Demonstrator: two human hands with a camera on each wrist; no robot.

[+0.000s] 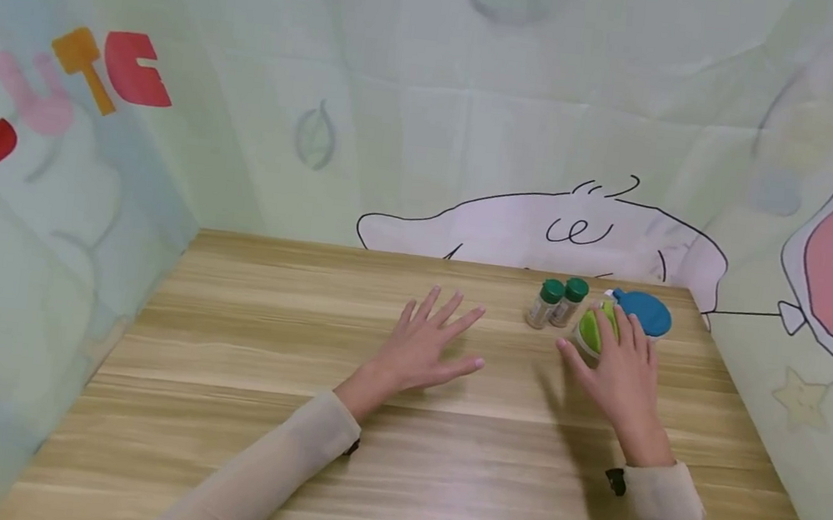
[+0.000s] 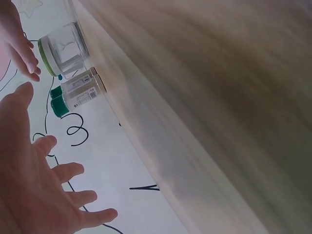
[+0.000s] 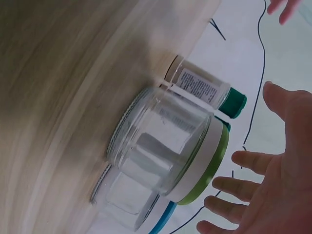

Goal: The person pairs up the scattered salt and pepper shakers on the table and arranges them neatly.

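From my remote station I logged the green-lidded jar [image 3: 161, 141] upright at two o'clock on the desk [image 1: 265, 346], its lid [image 1: 590, 331] upward, presumably so fingers could come at it from above. Right hand [image 1: 622, 376]: grip released, fingers spread over the lid, clasping nothing. Two green-capped bottles [image 1: 546, 304] stood at the jar's ten o'clock, the blue-lidded jar [image 1: 645, 314] at its two, probably clustered for easy reach. Left hand [image 1: 419, 344] hovered mid-desk, fingers splayed, also released

Booth, perhaps — cartoon backdrop [image 1: 414, 126]
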